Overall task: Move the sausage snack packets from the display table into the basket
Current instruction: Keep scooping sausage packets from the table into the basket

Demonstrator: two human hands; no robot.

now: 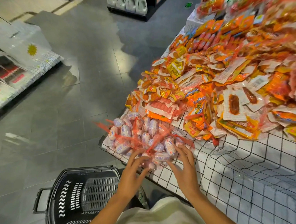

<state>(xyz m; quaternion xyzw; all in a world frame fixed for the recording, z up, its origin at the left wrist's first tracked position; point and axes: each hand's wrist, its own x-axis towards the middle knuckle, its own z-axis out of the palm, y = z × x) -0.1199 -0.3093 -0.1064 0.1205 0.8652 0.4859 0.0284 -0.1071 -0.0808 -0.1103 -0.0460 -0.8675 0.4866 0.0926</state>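
Down at the left, the black basket [79, 196] sits on the floor right below the corner of the counter [246, 160], open side up and bare inside as far as I can see. My read is that it is parked there so a load only has to come off the edge and drop a short way.

Moving right, the left hand [134, 172] is reaching in, fingers spread and only loosely bent, tips against the near side of the red net bag of sausage snack packets [139, 137]. It is blurred, so I cannot call it a firm hold; it looks like a scooping touch, not a clamp.

The netted bundle lies on the counter's near corner, close to the edge above the basket. The small white and purple packets are bunched inside the mesh, which is probably why both hands go for it: a loose, lumpy sack wants support from two sides.

Next, the right hand [182, 167], fingers extended and fanned, touching the bundle's right flank, not curled round anything.

Farther right, the big heap of orange and yellow packets [227, 85] covers the counter's wire grid, untouched for now.
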